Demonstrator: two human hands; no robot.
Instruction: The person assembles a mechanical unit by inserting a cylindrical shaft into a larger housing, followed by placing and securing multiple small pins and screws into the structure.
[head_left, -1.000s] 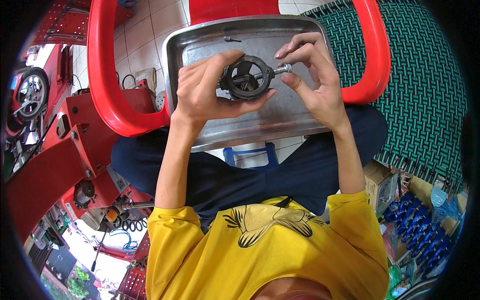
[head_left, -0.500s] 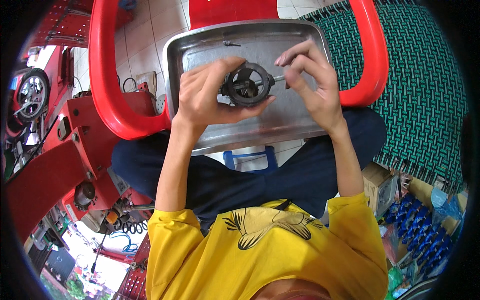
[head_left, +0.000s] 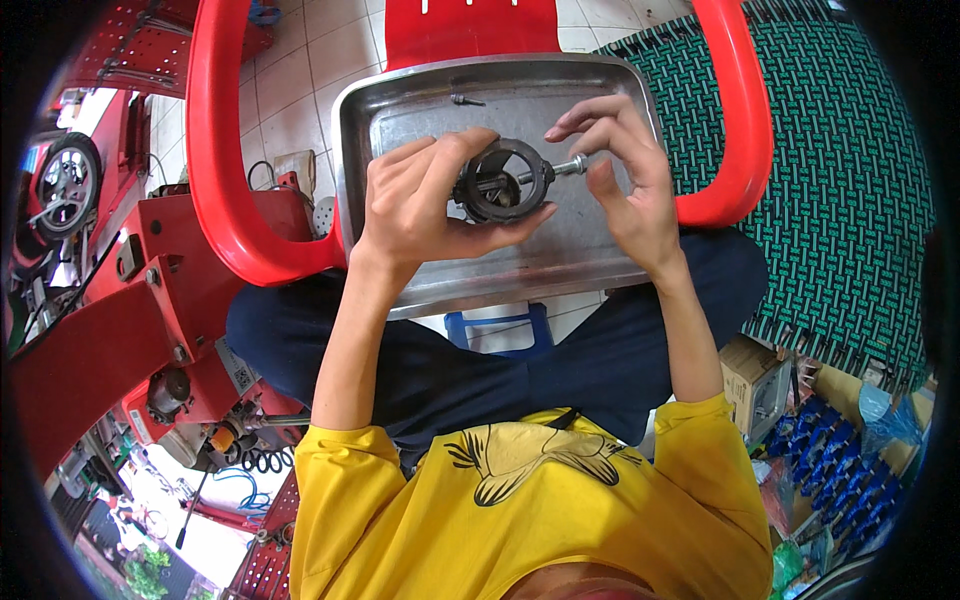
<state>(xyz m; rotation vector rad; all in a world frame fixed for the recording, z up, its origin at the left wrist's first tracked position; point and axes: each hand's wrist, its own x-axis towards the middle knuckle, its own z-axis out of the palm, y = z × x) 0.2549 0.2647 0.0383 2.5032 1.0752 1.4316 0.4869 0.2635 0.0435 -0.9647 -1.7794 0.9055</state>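
My left hand (head_left: pixel 412 205) grips a dark, hollow cylindrical metal part (head_left: pixel 543 182) from its left side, thumb below and fingers above. A long silver bolt (head_left: pixel 568 167) passes sideways through its wall; the shank shows inside the opening and the head sticks out on the right. Around that head, my right hand (head_left: pixel 640 205) is open, with thumb and fingers apart and seemingly clear of it. Both hands are above a shallow metal tray (head_left: pixel 590 240). A small loose bolt (head_left: pixel 467 100) lies near the tray's far edge.
The tray rests between the arms of a red plastic chair (head_left: pixel 215 140). A blue stool (head_left: pixel 542 325) shows below it. Green patterned matting (head_left: pixel 830 170) covers the right side, above a cardboard box (head_left: pixel 745 380) and several blue coil springs (head_left: pixel 830 460). Red metal equipment (head_left: pixel 175 240) stands left.
The metal part has turned slightly and moved a little right. My right fingers have opened away from the bolt, so its head now shows. The whole view has shifted slightly.
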